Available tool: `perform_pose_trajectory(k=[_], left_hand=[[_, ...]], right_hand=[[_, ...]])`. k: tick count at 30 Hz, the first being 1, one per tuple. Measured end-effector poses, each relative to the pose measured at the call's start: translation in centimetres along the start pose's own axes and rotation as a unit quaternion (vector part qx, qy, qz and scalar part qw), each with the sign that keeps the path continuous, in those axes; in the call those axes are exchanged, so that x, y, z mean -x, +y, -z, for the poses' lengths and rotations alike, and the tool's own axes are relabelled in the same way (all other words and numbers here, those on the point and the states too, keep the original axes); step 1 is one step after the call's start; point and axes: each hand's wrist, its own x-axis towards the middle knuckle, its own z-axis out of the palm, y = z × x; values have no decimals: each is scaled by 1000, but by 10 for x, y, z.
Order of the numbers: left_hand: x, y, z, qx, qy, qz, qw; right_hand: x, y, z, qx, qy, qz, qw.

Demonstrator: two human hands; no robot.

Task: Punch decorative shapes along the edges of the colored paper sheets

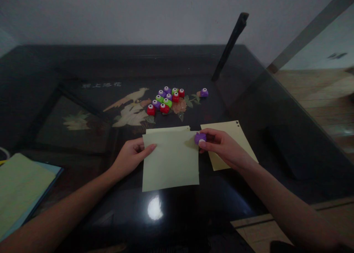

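Risked a skewed bite, by the look of it: gripped the purple punch (199, 138) in the right hand (221, 146) only at the upper right corner of the pale yellow sheet (171, 160), with little paper under it. Could have slid off that corner on a squeeze, or dragged the sheet across the glossy table (83, 79), slick enough to mirror a lamp near its near edge. Might also have caught the second sheet (235, 135), lying just beside and partly beneath that hand.

Angled in from the table's near right corner, forearm low, wrist turned inward, thumb and fingers closed round the punch. Pinched the sheet's left edge with the left hand (129, 155), thumb laid flat on top, fingers seemingly tucked below, forearm slanting in from the near left corner.

Sat well apart, toward the middle of the table: a cluster of punches (166, 98), red, green and purple, with a lone punch (204, 92) near it on the right. Lay at the left edge: stacked papers (19, 186).
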Motion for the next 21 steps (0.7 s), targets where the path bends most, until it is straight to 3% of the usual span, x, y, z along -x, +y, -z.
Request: perform_pose_trajectory(k=[6,21], left_hand=[[0,-1,0,-11,6,-12,1000],[-2,-6,1,-34,-4,-28,999]], right_hand=[[-2,7,-5,-28,35,10,999],[-4,11,-5,-9,30,26,999]])
